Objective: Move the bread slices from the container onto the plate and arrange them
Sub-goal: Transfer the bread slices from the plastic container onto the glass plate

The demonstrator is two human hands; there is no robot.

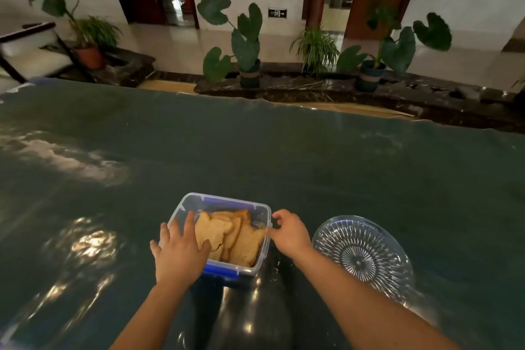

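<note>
A clear plastic container (pixel 227 202) with blue clips sits near the table's front edge, lid off. Several toasted bread slices (pixel 241 239) lie overlapping inside it. My left hand (pixel 177 253) rests on the container's left rim, fingers spread, its index finger reaching over toward the slices. My right hand (pixel 289 231) touches the container's right rim with thumb and fingers curled around the edge. A clear cut-glass plate (pixel 363 256) stands just right of the container, beside my right wrist, with nothing on it.
The table (pixel 284 156) is covered in a dark green glossy sheet with glare patches on the left. Beyond its far edge are potted plants (pixel 247 45) on a dark stone ledge, and a chair (pixel 28 45) at the far left.
</note>
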